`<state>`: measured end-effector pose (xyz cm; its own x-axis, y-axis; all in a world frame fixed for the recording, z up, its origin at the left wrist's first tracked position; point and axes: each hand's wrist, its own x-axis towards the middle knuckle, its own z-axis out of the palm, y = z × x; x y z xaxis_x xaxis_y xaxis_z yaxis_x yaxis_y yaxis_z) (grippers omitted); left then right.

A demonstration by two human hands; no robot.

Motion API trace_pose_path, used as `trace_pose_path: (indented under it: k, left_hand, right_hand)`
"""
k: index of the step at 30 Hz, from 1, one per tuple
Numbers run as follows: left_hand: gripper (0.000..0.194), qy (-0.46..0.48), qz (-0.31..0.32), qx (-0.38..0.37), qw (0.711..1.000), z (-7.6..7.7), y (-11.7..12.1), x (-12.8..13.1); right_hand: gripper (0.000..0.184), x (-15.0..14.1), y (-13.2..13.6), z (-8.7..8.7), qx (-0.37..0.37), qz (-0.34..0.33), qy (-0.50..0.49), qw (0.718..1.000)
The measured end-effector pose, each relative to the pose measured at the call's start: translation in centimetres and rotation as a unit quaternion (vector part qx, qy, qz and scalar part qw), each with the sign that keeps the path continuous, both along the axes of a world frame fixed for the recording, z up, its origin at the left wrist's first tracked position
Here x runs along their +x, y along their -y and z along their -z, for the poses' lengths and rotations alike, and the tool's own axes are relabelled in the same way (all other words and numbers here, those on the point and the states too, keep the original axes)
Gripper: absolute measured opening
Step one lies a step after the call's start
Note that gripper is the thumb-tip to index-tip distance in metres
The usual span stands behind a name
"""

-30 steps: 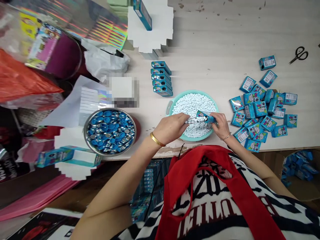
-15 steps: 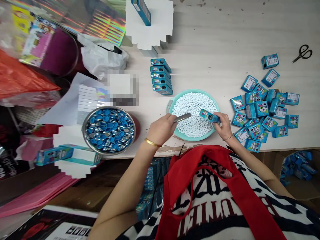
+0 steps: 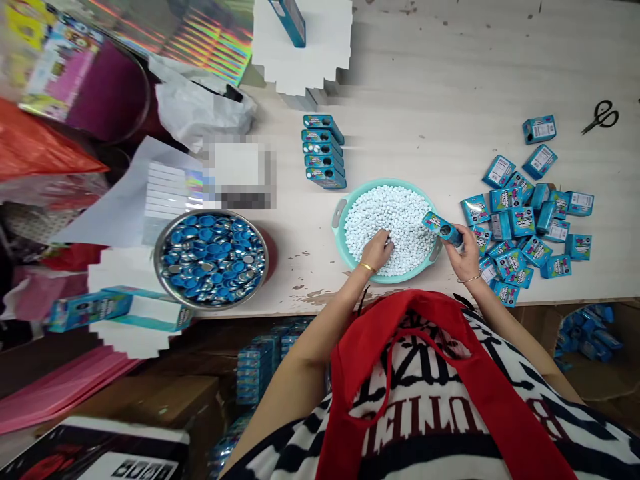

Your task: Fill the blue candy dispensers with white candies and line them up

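Observation:
My left hand (image 3: 379,251) is closed and pushed down into the small white candies (image 3: 385,207) in a turquoise basin (image 3: 345,250). The slim metal scoop it gripped a moment earlier is now hidden by the fingers and candies. My right hand (image 3: 464,253) grips a small blue candy box (image 3: 443,229) at one end. The box is tilted over the basin's right rim, and a dark round opening shows in its narrow side. Several similar boxes (image 3: 323,150) stand in a row behind the basin, some with white candies visible in their openings.
Loose blue boxes (image 3: 523,221) lie heaped on the right, with black scissors (image 3: 600,117) beyond. To the left stands a steel bowl (image 3: 267,267) of blue and silver caps. Flat white card (image 3: 300,70) is stacked at the back. The table edge (image 3: 280,313) runs before me.
My left hand has moved right and down into the candies, and the metal scoop has gone out of sight. My right hand has carried the box a little right, toward the rim.

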<state>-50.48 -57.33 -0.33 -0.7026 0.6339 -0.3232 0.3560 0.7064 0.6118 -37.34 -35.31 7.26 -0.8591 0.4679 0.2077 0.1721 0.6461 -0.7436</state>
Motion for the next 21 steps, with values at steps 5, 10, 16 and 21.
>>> trace_pose_path:
  k: [5,10,16,21]
  left_hand:
    - [0.023,0.006,0.031,0.082,0.996,-4.9,4.0,-1.4]
    - [0.028,-0.032,0.104,0.088,0.990,-12.5,5.1,-3.2]
    - [0.027,-0.088,0.235,-0.069,0.966,-19.1,2.3,-4.1]
    - [0.026,-0.144,0.265,-0.221,0.927,-24.1,-0.9,-2.8]
  right_hand:
    - [0.035,0.1,0.0,0.4,0.008,-0.015,0.003,1.000]
    - [0.039,-0.7,0.5,0.5,0.036,-0.072,0.003,0.997]
    - [0.047,-1.6,1.8,0.4,0.057,-0.131,0.013,0.990]
    - [0.044,-1.6,2.7,0.7,0.064,-0.149,0.001,0.987]
